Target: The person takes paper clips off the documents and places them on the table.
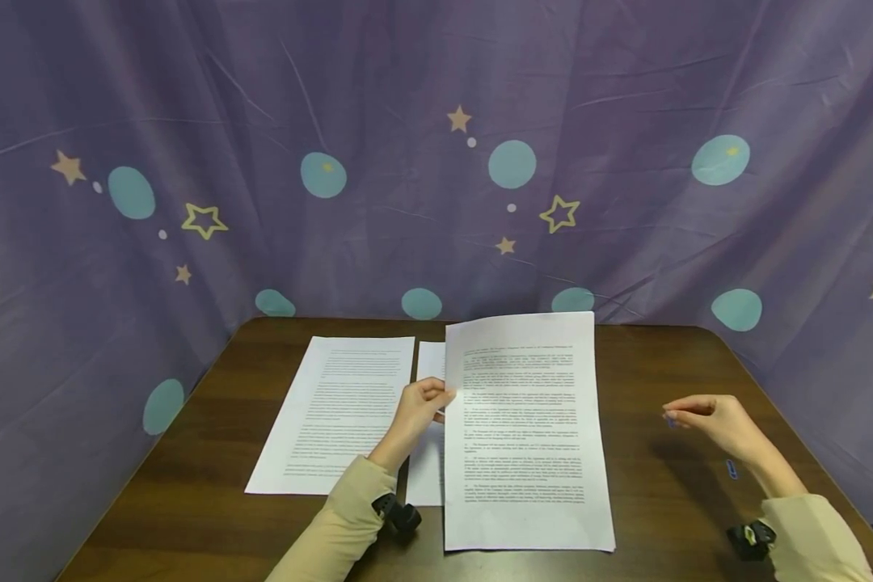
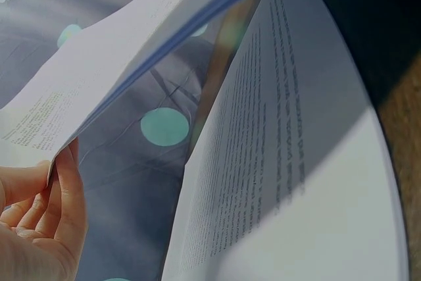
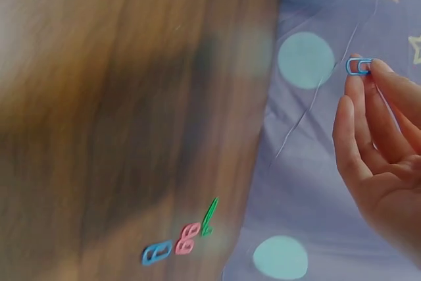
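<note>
My left hand pinches the left edge of a sheaf of printed paper, thumb in front and fingers behind. The sheaf stands tilted up off the table, and its layered edge shows in the left wrist view. To the right, my right hand pinches a small blue paper clip between thumb and fingertip, above the table and apart from the paper. Below that hand, a second blue paper clip lies on the wood beside a pink clip and a green clip.
A printed page lies flat on the left of the brown table. Another paper lies partly hidden behind the raised sheaf. A purple patterned curtain hangs along the table's back and sides.
</note>
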A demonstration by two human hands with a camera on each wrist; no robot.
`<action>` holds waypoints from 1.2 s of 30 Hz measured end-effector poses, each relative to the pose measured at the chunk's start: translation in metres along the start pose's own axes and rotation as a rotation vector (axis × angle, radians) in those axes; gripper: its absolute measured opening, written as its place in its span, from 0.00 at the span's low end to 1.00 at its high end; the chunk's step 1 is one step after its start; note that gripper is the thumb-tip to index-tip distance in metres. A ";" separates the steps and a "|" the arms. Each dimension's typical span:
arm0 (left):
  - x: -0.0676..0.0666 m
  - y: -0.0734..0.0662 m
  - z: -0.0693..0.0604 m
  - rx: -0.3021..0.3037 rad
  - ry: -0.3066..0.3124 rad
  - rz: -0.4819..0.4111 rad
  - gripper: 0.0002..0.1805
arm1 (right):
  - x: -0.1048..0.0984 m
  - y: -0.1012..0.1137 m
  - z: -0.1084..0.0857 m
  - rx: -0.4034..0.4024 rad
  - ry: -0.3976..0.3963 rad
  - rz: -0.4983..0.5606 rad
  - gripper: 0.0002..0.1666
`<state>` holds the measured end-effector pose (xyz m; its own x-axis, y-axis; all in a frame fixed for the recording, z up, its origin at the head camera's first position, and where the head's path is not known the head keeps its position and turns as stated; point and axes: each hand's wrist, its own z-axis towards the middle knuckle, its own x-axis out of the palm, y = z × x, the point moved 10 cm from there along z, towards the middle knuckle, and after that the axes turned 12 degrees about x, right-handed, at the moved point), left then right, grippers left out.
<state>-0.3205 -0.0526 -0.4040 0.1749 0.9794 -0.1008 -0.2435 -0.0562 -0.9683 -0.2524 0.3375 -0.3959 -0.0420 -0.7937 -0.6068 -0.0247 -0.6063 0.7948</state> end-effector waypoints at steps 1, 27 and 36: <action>0.000 0.003 0.001 -0.003 -0.001 -0.004 0.08 | -0.001 -0.003 0.000 0.011 -0.001 -0.018 0.15; -0.001 0.021 0.006 -0.002 -0.016 0.004 0.08 | -0.006 -0.053 -0.022 0.017 0.148 -0.205 0.11; -0.001 0.021 0.004 -0.006 -0.019 0.009 0.08 | -0.007 -0.066 -0.020 0.044 0.156 -0.231 0.11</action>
<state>-0.3297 -0.0542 -0.4228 0.1549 0.9823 -0.1051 -0.2397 -0.0658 -0.9686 -0.2303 0.3825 -0.4441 0.1243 -0.6350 -0.7624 -0.0595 -0.7718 0.6331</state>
